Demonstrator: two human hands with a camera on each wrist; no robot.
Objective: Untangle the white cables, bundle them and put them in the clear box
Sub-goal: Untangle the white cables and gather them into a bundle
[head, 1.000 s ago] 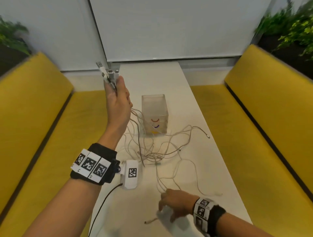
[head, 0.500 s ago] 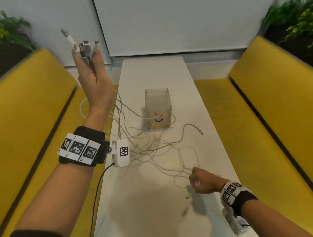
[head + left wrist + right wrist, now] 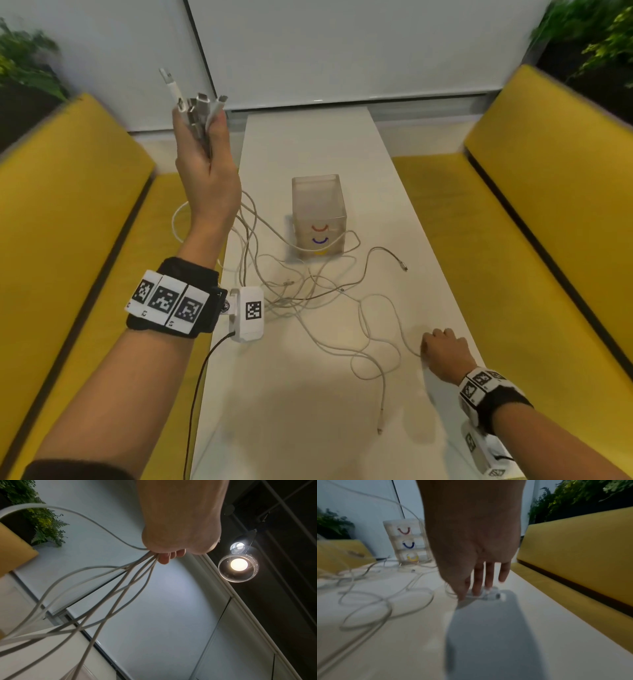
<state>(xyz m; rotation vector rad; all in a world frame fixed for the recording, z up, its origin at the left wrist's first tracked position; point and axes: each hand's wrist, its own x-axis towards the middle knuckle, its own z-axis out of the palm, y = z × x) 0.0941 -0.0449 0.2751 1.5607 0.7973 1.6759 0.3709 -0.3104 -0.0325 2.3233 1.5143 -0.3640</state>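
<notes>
My left hand [image 3: 202, 137] is raised above the table's left edge and grips a bunch of white cable plug ends [image 3: 197, 102]. From its fist [image 3: 169, 557] several white cables [image 3: 109, 592] hang down to a loose tangle [image 3: 308, 291] on the table. Behind the tangle stands the clear box [image 3: 318, 205], upright and open-topped, with red, blue and yellow marks on its front [image 3: 406, 540]. My right hand [image 3: 436, 342] is low at the table's right edge. Its fingertips [image 3: 476, 592] pinch one white cable end [image 3: 491, 595] against the tabletop.
The narrow white table [image 3: 308, 438] runs between two yellow benches [image 3: 85, 222] [image 3: 548, 205]. Loose plug ends lie at the right [image 3: 404, 266] and near the front [image 3: 379, 430]. One cable loops around the box's base. A black wire [image 3: 198, 394] hangs from my left wrist unit.
My left hand has risen with the plug ends, lifting the cables off the table. The right hand has slid right and away from me, drawing one cable out of the tangle.
</notes>
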